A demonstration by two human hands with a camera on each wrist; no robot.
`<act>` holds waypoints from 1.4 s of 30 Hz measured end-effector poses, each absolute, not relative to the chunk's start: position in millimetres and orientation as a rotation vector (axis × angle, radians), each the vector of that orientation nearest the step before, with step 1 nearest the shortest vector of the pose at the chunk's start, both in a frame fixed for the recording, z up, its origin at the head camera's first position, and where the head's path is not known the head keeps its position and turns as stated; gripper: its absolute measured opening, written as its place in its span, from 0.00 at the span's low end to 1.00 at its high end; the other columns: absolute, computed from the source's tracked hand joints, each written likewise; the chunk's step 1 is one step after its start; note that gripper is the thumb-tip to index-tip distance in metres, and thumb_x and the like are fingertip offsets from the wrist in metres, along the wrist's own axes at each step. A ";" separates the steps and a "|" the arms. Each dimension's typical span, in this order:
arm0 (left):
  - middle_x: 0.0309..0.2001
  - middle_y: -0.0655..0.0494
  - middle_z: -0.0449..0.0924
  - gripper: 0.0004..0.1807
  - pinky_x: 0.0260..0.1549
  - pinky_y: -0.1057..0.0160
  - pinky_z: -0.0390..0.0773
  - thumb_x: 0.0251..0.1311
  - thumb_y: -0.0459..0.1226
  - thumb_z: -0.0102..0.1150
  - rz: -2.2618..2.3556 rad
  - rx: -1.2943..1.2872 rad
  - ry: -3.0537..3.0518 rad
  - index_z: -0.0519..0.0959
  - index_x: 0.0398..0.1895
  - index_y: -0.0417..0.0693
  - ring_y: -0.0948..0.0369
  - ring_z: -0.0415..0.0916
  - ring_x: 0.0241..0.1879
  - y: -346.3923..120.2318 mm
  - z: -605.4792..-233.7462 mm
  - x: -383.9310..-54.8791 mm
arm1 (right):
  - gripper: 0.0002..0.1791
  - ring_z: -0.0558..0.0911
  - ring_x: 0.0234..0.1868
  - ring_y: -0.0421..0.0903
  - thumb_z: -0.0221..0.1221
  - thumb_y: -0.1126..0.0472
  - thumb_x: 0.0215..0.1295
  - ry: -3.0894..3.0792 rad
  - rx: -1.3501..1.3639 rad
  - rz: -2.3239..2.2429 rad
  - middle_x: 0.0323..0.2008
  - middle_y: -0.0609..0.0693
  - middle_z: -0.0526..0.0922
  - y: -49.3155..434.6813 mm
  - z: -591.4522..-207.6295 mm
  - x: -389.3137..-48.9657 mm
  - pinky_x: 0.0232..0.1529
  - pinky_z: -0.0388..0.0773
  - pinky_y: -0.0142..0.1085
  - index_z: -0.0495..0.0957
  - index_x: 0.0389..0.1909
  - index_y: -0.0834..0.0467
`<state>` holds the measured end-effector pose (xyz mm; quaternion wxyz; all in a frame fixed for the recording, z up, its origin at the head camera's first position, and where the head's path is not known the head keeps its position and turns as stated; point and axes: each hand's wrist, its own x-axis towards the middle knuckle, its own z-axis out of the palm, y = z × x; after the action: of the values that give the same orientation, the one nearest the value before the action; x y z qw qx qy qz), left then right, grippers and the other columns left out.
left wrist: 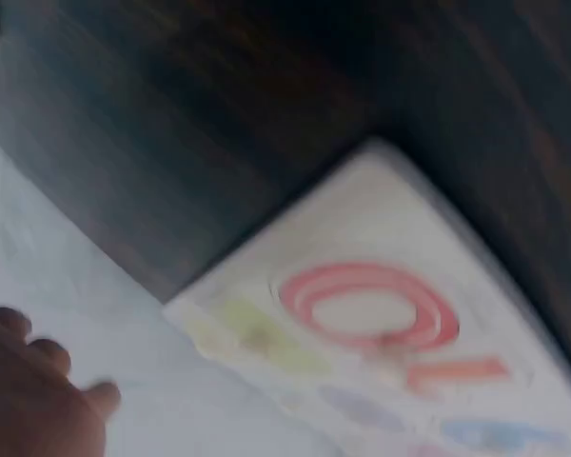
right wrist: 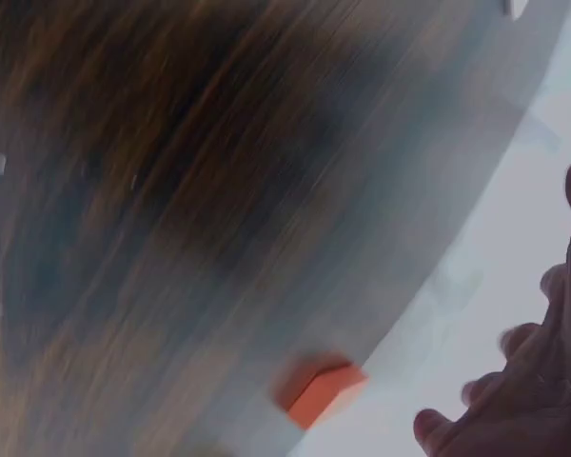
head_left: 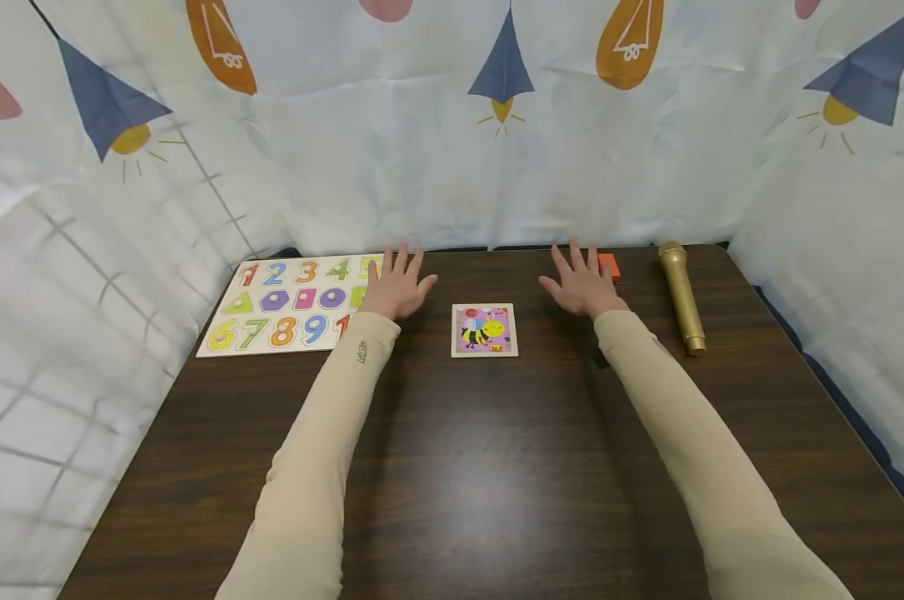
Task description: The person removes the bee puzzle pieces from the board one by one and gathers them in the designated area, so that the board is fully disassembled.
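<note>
My left hand is spread with straight fingers over the right end of a white number-and-shape puzzle board, hiding part of its right side. In the left wrist view the board's corner shows, with a red 0 near it. My right hand, fingers likewise spread, holds nothing and overlaps an orange block in the head view. Between the hands lies a small square bee picture puzzle with a pale frame. The right wrist view shows the orange block apart from the fingers.
A gold microphone lies on the right part of the dark wooden table. Behind the table's far edge hangs a white curtain printed with lamps and bulbs, which also runs along both sides.
</note>
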<state>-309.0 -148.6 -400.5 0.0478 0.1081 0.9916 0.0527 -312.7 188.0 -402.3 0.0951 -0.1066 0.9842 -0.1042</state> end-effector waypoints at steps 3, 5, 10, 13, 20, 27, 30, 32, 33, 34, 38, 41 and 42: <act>0.78 0.42 0.36 0.37 0.71 0.42 0.39 0.74 0.56 0.35 0.395 0.479 2.918 0.52 0.77 0.42 0.44 0.32 0.76 -148.1 -403.0 -304.8 | 0.40 0.32 0.75 0.66 0.38 0.40 0.76 2.918 -0.370 -0.358 0.77 0.61 0.33 181.8 -401.2 -310.7 0.69 0.40 0.65 0.38 0.79 0.54; 0.77 0.41 0.41 0.36 0.72 0.45 0.43 0.73 0.53 0.44 0.514 0.557 2.844 0.59 0.74 0.39 0.44 0.38 0.76 -147.8 -405.8 -300.3 | 0.39 0.38 0.75 0.67 0.41 0.42 0.76 2.921 -0.403 -0.379 0.77 0.64 0.39 176.5 -400.2 -308.4 0.69 0.44 0.64 0.41 0.78 0.57; 0.74 0.44 0.57 0.27 0.71 0.50 0.51 0.66 0.46 0.60 0.688 0.669 2.762 0.74 0.64 0.40 0.48 0.50 0.74 -145.6 -415.0 -288.7 | 0.39 0.45 0.74 0.68 0.45 0.45 0.75 2.897 -0.463 -0.441 0.76 0.65 0.45 159.7 -400.2 -303.3 0.68 0.48 0.65 0.45 0.77 0.59; 0.69 0.46 0.66 0.21 0.70 0.51 0.55 0.63 0.41 0.64 0.724 0.726 2.763 0.80 0.56 0.41 0.50 0.57 0.72 -143.8 -418.4 -284.7 | 0.38 0.46 0.75 0.65 0.47 0.45 0.75 2.861 -0.498 -0.477 0.76 0.64 0.47 146.1 -402.5 -301.1 0.68 0.49 0.64 0.49 0.77 0.60; 0.62 0.42 0.74 0.17 0.66 0.53 0.63 0.58 0.36 0.67 0.711 0.837 2.789 0.83 0.50 0.38 0.49 0.69 0.65 -136.8 -422.3 -277.7 | 0.34 0.56 0.73 0.59 0.55 0.50 0.71 2.789 -0.681 -0.592 0.73 0.61 0.57 112.1 -415.3 -300.1 0.71 0.53 0.54 0.62 0.72 0.61; 0.60 0.44 0.77 0.15 0.65 0.54 0.65 0.59 0.34 0.66 0.792 0.679 2.813 0.83 0.49 0.38 0.50 0.71 0.62 -129.5 -422.4 -273.5 | 0.24 0.66 0.68 0.56 0.59 0.53 0.68 2.716 -0.767 -0.768 0.65 0.58 0.71 93.3 -420.3 -301.2 0.69 0.60 0.52 0.76 0.61 0.60; 0.60 0.46 0.77 0.15 0.65 0.54 0.65 0.59 0.35 0.66 0.870 0.593 2.796 0.84 0.49 0.39 0.51 0.71 0.63 -126.5 -423.4 -273.1 | 0.23 0.69 0.65 0.54 0.61 0.53 0.68 2.701 -0.723 -0.841 0.62 0.56 0.74 90.6 -421.4 -300.3 0.67 0.63 0.50 0.78 0.60 0.59; 0.60 0.47 0.77 0.14 0.65 0.54 0.64 0.59 0.35 0.66 0.909 0.547 2.786 0.84 0.48 0.40 0.51 0.71 0.63 -125.7 -425.1 -273.3 | 0.22 0.71 0.63 0.54 0.61 0.53 0.67 2.689 -0.685 -0.882 0.60 0.56 0.75 88.8 -421.4 -299.7 0.65 0.66 0.49 0.78 0.59 0.59; 0.60 0.48 0.77 0.14 0.65 0.54 0.64 0.59 0.35 0.66 0.921 0.530 2.782 0.84 0.48 0.41 0.51 0.71 0.63 -125.4 -426.2 -273.7 | 0.22 0.71 0.62 0.53 0.61 0.53 0.67 2.684 -0.666 -0.896 0.60 0.55 0.75 87.6 -421.4 -299.7 0.64 0.67 0.48 0.78 0.59 0.58; 0.60 0.48 0.77 0.14 0.65 0.54 0.64 0.59 0.35 0.66 0.925 0.524 2.782 0.85 0.47 0.41 0.51 0.71 0.63 -125.2 -427.4 -274.1 | 0.22 0.72 0.61 0.53 0.62 0.54 0.67 2.680 -0.649 -0.907 0.59 0.55 0.76 86.6 -421.4 -299.8 0.64 0.68 0.48 0.78 0.59 0.58; 0.58 0.48 0.79 0.12 0.65 0.54 0.64 0.59 0.35 0.67 0.917 0.526 2.798 0.86 0.46 0.41 0.52 0.72 0.62 -124.5 -431.4 -276.0 | 0.21 0.74 0.57 0.52 0.62 0.55 0.67 2.669 -0.611 -0.931 0.57 0.55 0.77 82.8 -422.6 -300.6 0.60 0.72 0.46 0.79 0.58 0.59; 0.57 0.47 0.79 0.12 0.65 0.54 0.64 0.58 0.34 0.67 0.907 0.536 2.815 0.86 0.45 0.40 0.51 0.72 0.61 -123.8 -432.5 -276.5 | 0.20 0.75 0.56 0.51 0.62 0.56 0.67 2.669 -0.595 -0.942 0.56 0.55 0.78 80.5 -424.2 -301.3 0.59 0.73 0.45 0.80 0.57 0.59; 0.57 0.47 0.79 0.12 0.65 0.54 0.64 0.58 0.34 0.67 0.905 0.539 2.819 0.86 0.45 0.40 0.51 0.72 0.61 -123.7 -432.6 -276.5 | 0.20 0.75 0.55 0.51 0.62 0.56 0.67 2.667 -0.594 -0.948 0.55 0.55 0.79 79.8 -424.9 -301.6 0.58 0.73 0.45 0.80 0.57 0.59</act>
<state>-276.5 -123.7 -432.6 0.0660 0.1788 0.9347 0.3002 -301.6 79.8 -424.9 0.1243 -0.2037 0.9150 -0.3254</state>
